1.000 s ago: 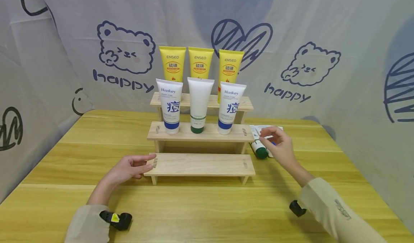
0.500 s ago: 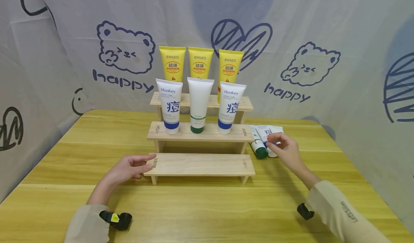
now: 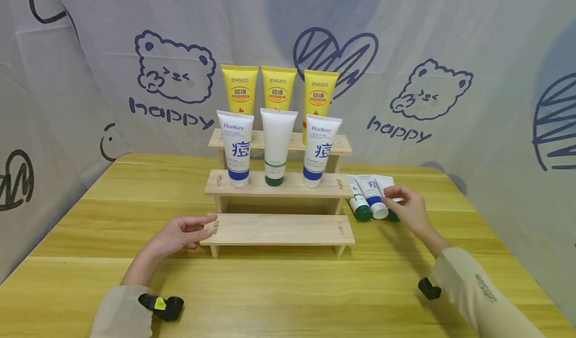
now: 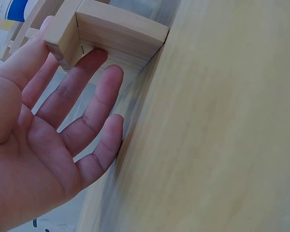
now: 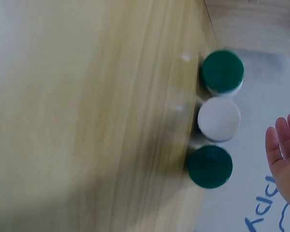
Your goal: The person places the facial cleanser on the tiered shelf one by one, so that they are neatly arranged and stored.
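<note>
My left hand point(image 3: 180, 235) touches the left end of the bottom step point(image 3: 283, 229) of a wooden three-step stand. In the left wrist view its fingers are extended and spread around the corner leg point(image 4: 121, 36). On the table, right of the stand, lie three squeeze tubes side by side: a green-capped one point(image 3: 358, 200), a white one with a blue band point(image 3: 371, 190), and another green-capped one point(image 3: 384, 181) partly hidden by my right hand point(image 3: 410, 212). That hand hovers at the rightmost tube, fingers relaxed; whether they touch it cannot be told.
Three yellow tubes point(image 3: 277, 85) stand on the top step. On the middle step point(image 3: 292, 190) stand two white tubes with blue bands point(image 3: 238, 145) and, between them, a white tube with a green cap point(image 3: 279, 138). A patterned cloth point(image 3: 495, 38) hangs behind the table point(image 3: 288, 293).
My right hand has moved right across the lying tubes, from the left one to the rightmost, uncovering the middle tube. The left hand and the stand have stayed put.
</note>
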The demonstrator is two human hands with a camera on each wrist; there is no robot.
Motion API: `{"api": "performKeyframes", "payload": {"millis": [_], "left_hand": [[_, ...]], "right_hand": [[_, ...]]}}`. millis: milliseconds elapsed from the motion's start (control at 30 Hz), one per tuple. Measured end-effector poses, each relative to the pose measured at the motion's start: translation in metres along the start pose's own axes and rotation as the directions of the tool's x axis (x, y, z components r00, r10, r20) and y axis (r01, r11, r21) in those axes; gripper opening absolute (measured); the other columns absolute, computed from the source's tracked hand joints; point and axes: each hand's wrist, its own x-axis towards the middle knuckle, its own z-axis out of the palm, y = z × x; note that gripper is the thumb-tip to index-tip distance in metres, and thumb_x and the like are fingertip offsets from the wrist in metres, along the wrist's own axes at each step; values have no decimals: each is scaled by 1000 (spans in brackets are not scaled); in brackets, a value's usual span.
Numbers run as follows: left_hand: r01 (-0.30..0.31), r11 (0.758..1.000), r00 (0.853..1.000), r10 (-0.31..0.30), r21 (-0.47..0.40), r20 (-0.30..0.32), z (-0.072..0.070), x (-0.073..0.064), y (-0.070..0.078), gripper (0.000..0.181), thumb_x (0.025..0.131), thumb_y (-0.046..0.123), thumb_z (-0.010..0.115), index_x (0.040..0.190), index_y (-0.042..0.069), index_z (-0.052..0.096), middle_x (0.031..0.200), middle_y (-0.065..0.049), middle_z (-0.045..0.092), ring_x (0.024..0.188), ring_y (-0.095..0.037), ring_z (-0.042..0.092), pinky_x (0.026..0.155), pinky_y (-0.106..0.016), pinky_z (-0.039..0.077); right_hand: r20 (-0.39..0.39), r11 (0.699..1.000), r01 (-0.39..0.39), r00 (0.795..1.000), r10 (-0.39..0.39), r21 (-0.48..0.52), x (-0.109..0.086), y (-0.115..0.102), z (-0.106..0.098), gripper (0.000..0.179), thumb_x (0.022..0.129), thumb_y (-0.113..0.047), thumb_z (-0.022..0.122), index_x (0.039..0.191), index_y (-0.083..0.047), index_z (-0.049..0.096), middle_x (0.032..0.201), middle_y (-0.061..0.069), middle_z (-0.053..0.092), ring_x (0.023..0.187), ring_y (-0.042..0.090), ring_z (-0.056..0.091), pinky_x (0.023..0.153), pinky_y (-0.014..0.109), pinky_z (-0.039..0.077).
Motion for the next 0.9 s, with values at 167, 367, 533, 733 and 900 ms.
{"api": "performKeyframes", "payload": {"millis": [167,367,533,733,900], "left_hand": [[0,1000,1000,0,-1,1,0,0,0,52,87,26,60,129,1,46,135,-21,36,105,-28,42,66,-32,46],[1,1000,1000,-1,-3,0,0,0,0,51,86,26,60,129,0,46,134,-21,37,96,-23,45,64,-30,46],[3,1000,1000,-3,2,-2,0,0,-1,51,86,26,60,129,0,46,135,-21,37,100,-25,44,64,-31,46],[1,1000,1000,-1,9,-3,1,0,-1,51,87,27,60,129,1,46,135,-21,37,105,-28,42,65,-32,46],[6,1000,1000,-6,4,-4,0,0,0,52,86,27,60,129,1,46,134,-21,37,103,-27,43,65,-31,46]], "right_hand": [[-54,981,-44,998,35,-189,11,69,-13,16,80,-19,68,93,-11,63,86,2,62,79,10,56,64,16,45],[-114,949,-113,990,83,-294,20,90,-19,18,79,-31,68,91,-18,63,86,-6,61,81,6,54,64,17,44],[-116,965,-149,985,126,-215,15,25,-15,20,80,-15,67,93,0,64,89,11,62,83,15,53,64,17,42],[-66,924,-241,970,232,-296,12,-7,-15,31,81,-8,64,103,13,57,101,28,56,90,29,49,75,24,39],[15,883,-361,924,383,-300,12,-8,-18,43,83,-17,62,115,10,52,117,29,48,102,38,43,84,46,37]]}}
